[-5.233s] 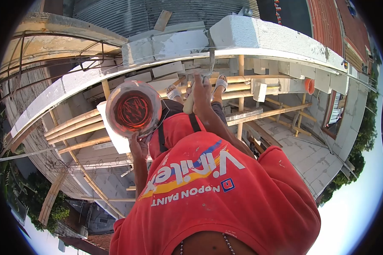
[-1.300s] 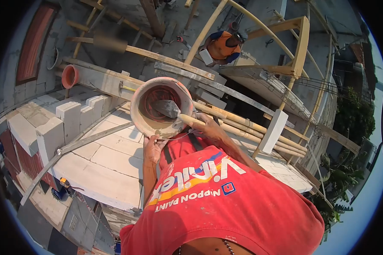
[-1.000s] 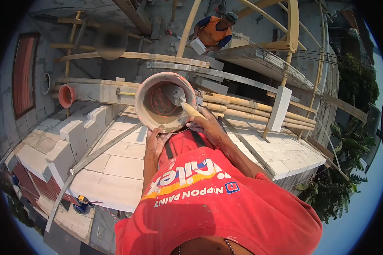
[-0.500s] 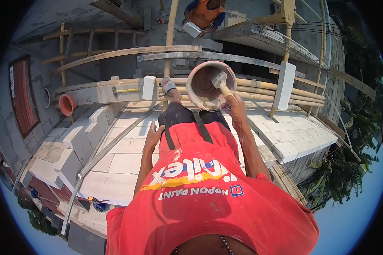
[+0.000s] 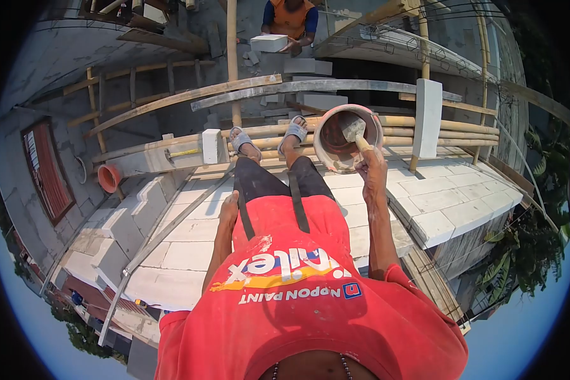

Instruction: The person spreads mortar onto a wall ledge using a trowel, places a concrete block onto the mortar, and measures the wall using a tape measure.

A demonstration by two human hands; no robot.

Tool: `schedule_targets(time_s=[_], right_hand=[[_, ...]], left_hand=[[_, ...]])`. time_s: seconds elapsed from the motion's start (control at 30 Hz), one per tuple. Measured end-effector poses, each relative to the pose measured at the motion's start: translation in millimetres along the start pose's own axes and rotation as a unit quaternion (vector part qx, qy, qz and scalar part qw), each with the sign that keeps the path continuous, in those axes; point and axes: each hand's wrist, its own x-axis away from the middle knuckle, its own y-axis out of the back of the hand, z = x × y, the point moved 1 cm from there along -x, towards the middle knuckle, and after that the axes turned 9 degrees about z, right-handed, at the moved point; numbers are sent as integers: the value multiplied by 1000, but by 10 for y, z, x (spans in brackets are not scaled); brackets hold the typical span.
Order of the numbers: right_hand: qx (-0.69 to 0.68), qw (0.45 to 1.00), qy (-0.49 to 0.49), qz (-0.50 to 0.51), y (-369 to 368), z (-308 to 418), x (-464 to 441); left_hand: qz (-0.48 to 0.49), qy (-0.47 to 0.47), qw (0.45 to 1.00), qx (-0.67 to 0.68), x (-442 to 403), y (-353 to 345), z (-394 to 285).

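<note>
Holding the bucket and trowel looks to be the step in hand: the right hand grips the trowel's handle at the bucket's near rim, blade inside. The left hand sits beside the thigh, holding nothing visible — finger pose unclear. Any shift calls for a steady bucket between right sandal and upright white block, minding the bamboo poles.

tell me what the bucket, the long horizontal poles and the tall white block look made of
Bucket: plastic or rubber, hard to say; reddish, dulled by grey residue.
Poles: likely bamboo, unpainted; round, yellowish-tan stems.
Block: probably aerated concrete; matte, chalky white, with crisp edges.
</note>
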Motion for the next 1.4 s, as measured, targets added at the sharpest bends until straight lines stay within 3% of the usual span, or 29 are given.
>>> schedule_targets(time_s=[0.03,0.07,0.17,0.2,0.3,0.37,0.43,0.57,0.67,0.8,1.0,1.1,1.2,1.4], right_hand=[[-2,1000,3,-2,59,-54,-33],[-4,1000,7,-3,109,-114,-76],[16,1000,20,-11,120,-164,-174],[19,999,26,-19,101,-211,-208],[3,997,48,-62,-96,-420,-275],[-15,993,60,-98,-228,-599,-318],[-61,995,41,-67,-268,-859,-476],[-135,986,-2,-94,-352,-1455,-576],[-178,977,-30,-109,-563,-1640,-641],[-224,969,-60,-89,-725,-1946,-730],[-217,972,-71,-48,-843,-1994,-941],[-190,978,-63,-52,-910,-2121,-1121],[-177,983,-28,-39,-936,-2456,-1295],[-246,967,-39,-57,-1000,-2707,-1500]], left_hand=[[-32,-4,999,-13,-13,11,-33],[-141,2,986,-85,-72,15,-52],[-155,96,968,-173,-198,143,-431],[-164,9,977,-135,-248,141,-526],[-109,-81,981,-136,-866,198,-591],[-60,-34,994,-80,-993,11,-1088],[4,36,999,-12,-1194,-112,-1511],[57,-20,998,30,-1910,-193,-1668],[70,-28,996,48,-2418,-179,-1339],[72,44,994,75,-2250,-402,-1089],[40,39,977,206,-2315,-613,-1073],[31,-10,959,283,-2668,-736,-1463],[83,-43,943,318,-3315,-774,-1972],[104,-41,940,323,-4365,-1033,-3148]])
